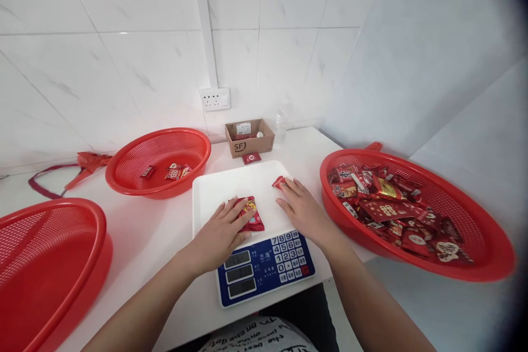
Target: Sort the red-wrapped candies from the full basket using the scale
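A white weighing scale with a blue keypad panel stands in front of me. My left hand lies flat on its tray, fingers spread over a red snack packet with yellow print. The thumb rests near the packet's lower edge. Over the tray's right side, my right hand has its fingers stretched out, the tips touching a small red packet. Its thumb is apart from that packet, and the fingers partly cover it. The scale's displays are too dim to read.
On the right, a large red basket holds many red snack packets. Another red basket, at back left, has a few packets; a third is at near left. A cardboard box and a red packet are behind the scale.
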`<state>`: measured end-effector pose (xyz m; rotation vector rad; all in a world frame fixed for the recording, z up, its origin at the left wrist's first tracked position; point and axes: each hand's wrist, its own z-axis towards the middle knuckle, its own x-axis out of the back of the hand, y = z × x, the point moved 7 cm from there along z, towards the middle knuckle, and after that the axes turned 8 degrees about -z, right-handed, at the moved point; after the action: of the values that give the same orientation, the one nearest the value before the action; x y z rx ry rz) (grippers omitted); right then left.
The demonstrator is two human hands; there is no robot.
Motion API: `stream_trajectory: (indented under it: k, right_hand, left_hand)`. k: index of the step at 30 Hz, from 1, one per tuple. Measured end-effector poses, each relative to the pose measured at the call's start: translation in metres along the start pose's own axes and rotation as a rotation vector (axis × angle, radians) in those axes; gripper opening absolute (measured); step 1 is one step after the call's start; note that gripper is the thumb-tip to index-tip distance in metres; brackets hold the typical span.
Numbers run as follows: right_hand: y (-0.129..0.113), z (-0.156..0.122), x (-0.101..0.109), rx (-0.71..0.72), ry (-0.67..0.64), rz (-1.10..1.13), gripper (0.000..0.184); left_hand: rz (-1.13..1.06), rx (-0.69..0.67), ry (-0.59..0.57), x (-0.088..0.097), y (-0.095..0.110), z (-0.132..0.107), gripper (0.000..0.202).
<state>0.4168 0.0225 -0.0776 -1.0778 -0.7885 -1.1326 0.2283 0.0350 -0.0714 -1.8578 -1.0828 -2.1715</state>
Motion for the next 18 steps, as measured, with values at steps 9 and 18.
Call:
stream_trajectory:
  k: [9,18]
  right_hand:
    - [-0.043,-0.012,0.007,0.197,-0.124,0.077,0.038]
    - [-0.066,-0.025,0.01,0.391,-0.178,0.095,0.037]
  left_hand:
    - [0.058,-0.047,0.023,0.015,-0.008,0.002,0.039]
    - [0.211,-0.107,0.02,0.009,-0.008,0.008,0.061]
